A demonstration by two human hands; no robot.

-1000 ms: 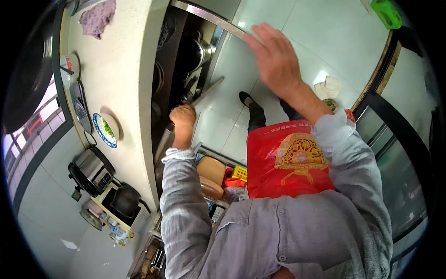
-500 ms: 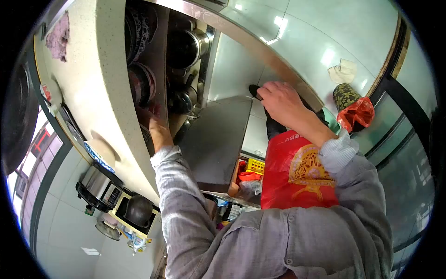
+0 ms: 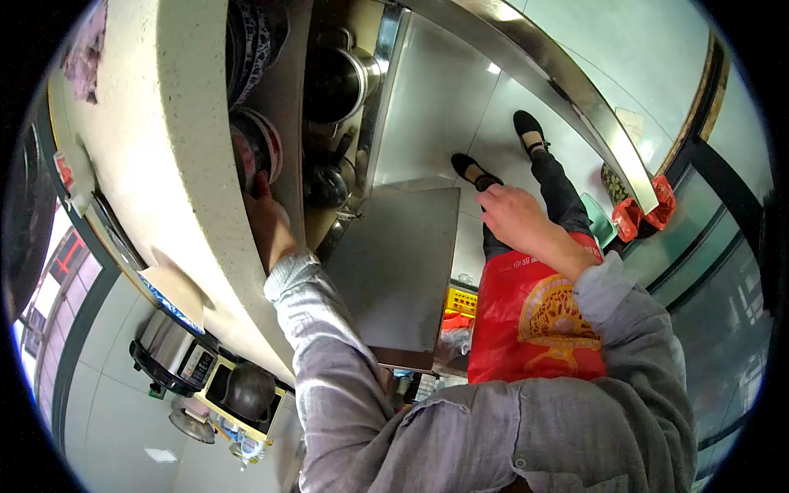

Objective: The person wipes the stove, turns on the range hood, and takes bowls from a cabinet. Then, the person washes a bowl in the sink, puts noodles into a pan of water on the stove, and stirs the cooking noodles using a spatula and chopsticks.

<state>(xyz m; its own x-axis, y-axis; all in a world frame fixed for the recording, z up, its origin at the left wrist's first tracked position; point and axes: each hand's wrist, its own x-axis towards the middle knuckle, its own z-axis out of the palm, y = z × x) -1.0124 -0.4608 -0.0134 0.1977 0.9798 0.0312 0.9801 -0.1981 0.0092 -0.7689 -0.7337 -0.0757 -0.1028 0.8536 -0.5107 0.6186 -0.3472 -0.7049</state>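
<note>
Pale counter edge (image 3: 197,164) crowds left hand (image 3: 269,223) by bowls (image 3: 261,148); right hand (image 3: 519,220) uncrowded

I'm wearing matt, creased cloth shirt (image 3: 460,435) and glossy, plastic-looking apron (image 3: 534,320). Metal pot (image 3: 362,80) is shining. Dish (image 3: 267,146) rim is looking smooth. Floor tiles (image 3: 427,107) are gleaming.

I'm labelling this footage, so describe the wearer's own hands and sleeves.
The left hand and right hand wear no gloves, and no watch shows. The left sleeve and right sleeve are long, grey, wrinkled cloth, ending in paler cuffs. Rings: too unclear to tell.
</note>
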